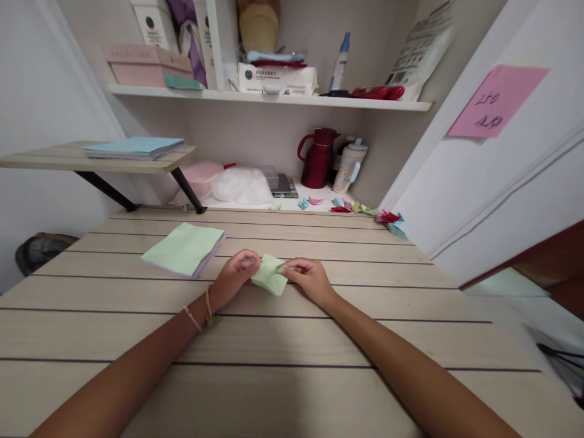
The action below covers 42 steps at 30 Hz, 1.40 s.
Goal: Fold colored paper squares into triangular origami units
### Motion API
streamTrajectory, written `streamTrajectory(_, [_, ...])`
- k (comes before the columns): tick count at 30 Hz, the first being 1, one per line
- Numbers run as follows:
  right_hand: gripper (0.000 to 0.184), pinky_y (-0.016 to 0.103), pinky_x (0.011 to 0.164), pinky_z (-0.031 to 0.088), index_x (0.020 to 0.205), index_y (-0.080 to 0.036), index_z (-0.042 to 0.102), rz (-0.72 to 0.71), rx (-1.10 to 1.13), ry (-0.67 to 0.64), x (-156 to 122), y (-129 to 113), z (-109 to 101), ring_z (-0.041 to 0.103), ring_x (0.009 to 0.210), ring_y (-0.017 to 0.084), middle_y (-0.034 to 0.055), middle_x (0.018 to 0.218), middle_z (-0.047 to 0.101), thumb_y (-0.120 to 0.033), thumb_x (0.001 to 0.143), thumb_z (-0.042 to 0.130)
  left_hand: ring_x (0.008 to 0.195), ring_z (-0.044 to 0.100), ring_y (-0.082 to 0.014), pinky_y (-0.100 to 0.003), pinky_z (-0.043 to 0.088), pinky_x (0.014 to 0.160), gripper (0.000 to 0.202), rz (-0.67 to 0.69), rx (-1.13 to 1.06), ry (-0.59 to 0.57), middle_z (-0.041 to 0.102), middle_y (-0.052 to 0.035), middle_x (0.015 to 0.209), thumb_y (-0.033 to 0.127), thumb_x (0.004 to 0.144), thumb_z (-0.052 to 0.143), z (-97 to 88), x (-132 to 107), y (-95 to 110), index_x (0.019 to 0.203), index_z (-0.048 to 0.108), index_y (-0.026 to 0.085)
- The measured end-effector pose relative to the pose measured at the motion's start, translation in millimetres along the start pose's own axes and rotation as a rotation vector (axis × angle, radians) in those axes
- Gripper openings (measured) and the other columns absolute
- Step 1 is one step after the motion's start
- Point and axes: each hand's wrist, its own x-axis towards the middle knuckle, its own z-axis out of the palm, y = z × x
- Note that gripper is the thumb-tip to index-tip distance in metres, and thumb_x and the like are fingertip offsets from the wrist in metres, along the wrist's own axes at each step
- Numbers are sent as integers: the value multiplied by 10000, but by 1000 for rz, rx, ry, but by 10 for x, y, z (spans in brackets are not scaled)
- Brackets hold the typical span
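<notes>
We curl the left hand [235, 275] and right hand [311, 280] nearly closed, pinching one small, folded, light-green paper square [268, 276] between them, over the slatted pale-wood tabletop [255, 395]. One corner points toward us; we see no clear long axis. Leftward lies one green-topped paper stack [184, 249]; beyond stands one glossy dark-red jug [319, 161].

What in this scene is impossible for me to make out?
All in the head view:
- Underside of the held green paper: hidden by its upper surface.
- Dark object: mostly hidden by the red jug and pale tumbler.
- Tan item: cut off by the top edge.
- White pack's finest print: too small.
</notes>
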Motion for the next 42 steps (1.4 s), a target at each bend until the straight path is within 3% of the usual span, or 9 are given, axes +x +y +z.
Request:
streamTrajectory(6, [319,223,452,391,672,-147,646,-1,-65,112,29,37,-14,499,501,113,8,552,589,-443,582,724,790,621,-164,-253,480,689,365,17,-72,-180,663,-54,854,181,541,780,-19,8,-73,854,597,136])
streamTrajectory(13, [314,193,424,311,687,-173,529,-69,-54,132,28,36,-3,392,454,68,-50,532,479,-395,596,732,671,613,-120,-222,490,621,231,13,-3,-64,660,-33,748,249,619,730,3,20,-73,781,620,127])
streamTrajectory(17, [326,188,434,307,711,-187,489,-115,-54,155,24,32,14,386,465,66,-56,572,481,-359,595,741,664,614,-121,-229,496,626,247,-15,9,-66,659,-25,738,259,601,742,27,17,-62,767,613,128])
streamTrajectory(21, [313,194,429,315,777,-212,445,-106,33,142,28,29,21,410,457,84,-49,576,524,-395,672,676,607,607,-105,-218,486,610,212,-17,52,3,652,-2,689,252,627,722,41,21,-62,752,594,138])
streamTrajectory(25, [221,197,404,255,811,-199,538,-139,-54,133,29,28,2,334,427,72,-42,561,501,-385,728,622,565,615,-114,-223,479,572,217,5,46,35,650,-2,667,306,708,651,41,17,-45,820,545,153])
streamTrajectory(30, [217,205,390,203,849,-180,668,-120,-227,108,5,18,-9,235,400,64,-68,441,350,-356,746,595,616,635,-137,-259,500,606,281,32,5,-67,654,-9,711,346,758,594,62,-10,-56,925,440,180])
streamTrajectory(33, [247,204,418,306,896,-180,676,-91,-161,57,-4,22,12,336,407,69,-63,444,415,-338,711,634,638,631,-129,-248,501,608,348,66,-31,-74,644,12,739,292,714,651,71,-10,-77,920,385,206])
streamTrajectory(37, [373,281,638,484,973,-179,649,-51,12,-32,1,33,39,588,652,146,32,770,657,-340,640,700,597,607,-112,-241,505,587,277,119,-13,-7,613,26,704,303,747,613,63,-5,-79,876,390,201])
streamTrajectory(42, [348,314,731,509,1002,-190,648,-29,45,-51,0,-17,25,612,763,164,55,875,671,-393,721,629,596,613,-125,-264,517,604,290,139,-11,87,612,36,649,313,781,569,42,-24,-60,974,377,212])
